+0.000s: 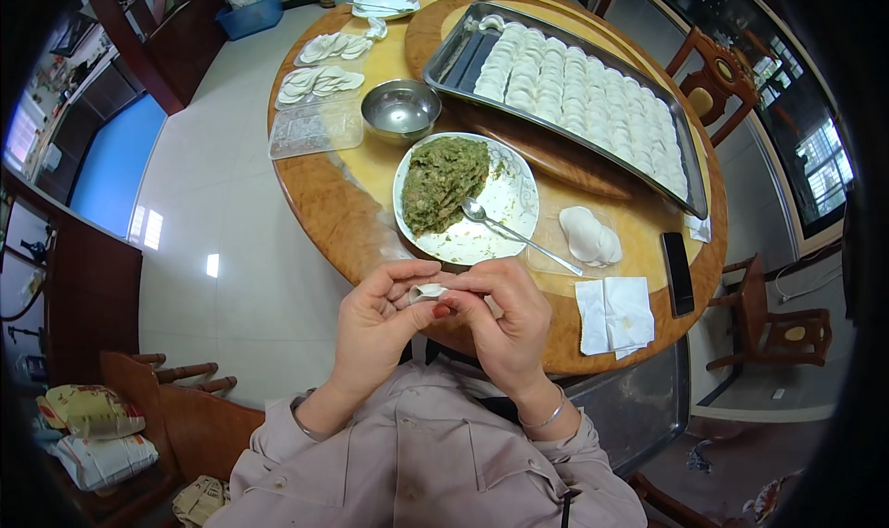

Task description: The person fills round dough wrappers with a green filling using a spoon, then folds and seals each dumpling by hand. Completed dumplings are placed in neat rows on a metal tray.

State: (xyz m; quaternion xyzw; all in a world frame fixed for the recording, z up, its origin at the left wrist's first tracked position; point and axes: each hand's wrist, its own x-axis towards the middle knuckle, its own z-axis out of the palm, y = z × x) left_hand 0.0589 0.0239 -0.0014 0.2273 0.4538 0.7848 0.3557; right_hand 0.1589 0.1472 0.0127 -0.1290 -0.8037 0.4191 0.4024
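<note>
Between my left hand (384, 319) and my right hand (507, 312) is a folded dumpling (425, 292), its white wrapper pinched by the fingers of both. Part of it is hidden by my right thumb and fingers. Just beyond my hands sits a round plate (514, 240) with a mound of green minced filling (444, 180) on its left side. A metal spoon (517, 233) rests on the plate, its handle reaching over the rim to the right. Right of the plate, a small stack of round dough wrappers (590, 236) lies on a clear plastic tray.
A large metal tray (451, 67) holds rows of dumplings (576, 90) across the back right. Left of it stand a steel bowl (401, 109), an upturned-looking plastic container (316, 132) and more wrappers (319, 83). Napkins (615, 316) and a phone (677, 274) lie at the right edge.
</note>
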